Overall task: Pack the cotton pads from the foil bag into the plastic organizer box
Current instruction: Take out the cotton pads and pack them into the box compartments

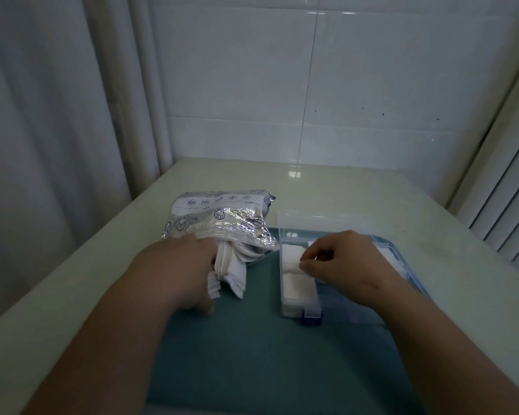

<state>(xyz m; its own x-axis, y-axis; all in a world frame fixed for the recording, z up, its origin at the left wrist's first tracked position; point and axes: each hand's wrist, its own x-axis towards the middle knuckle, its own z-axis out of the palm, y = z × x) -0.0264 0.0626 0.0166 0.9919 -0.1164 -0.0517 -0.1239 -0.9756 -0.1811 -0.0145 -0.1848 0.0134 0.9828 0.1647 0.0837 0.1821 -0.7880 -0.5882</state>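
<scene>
L hand (189,265) and R hand (342,262) both bare, fingertips to wrist. L forearm (111,339) and R forearm (450,348) bare too, right to the frame's bottom edge. Forearms look broad near that edge, narrowing twd the wrists. R wrist (372,287) shows a faint crease; knuckles (330,242) stand out on R hand. Light dim, nails too blurred to tell.

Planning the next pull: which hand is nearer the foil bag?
Left. The left hand is at the foil bag's open mouth, holding the cotton pads spilling out. The right hand is off to the bag's right, over the plastic organizer box, pinching a single pad.
</scene>
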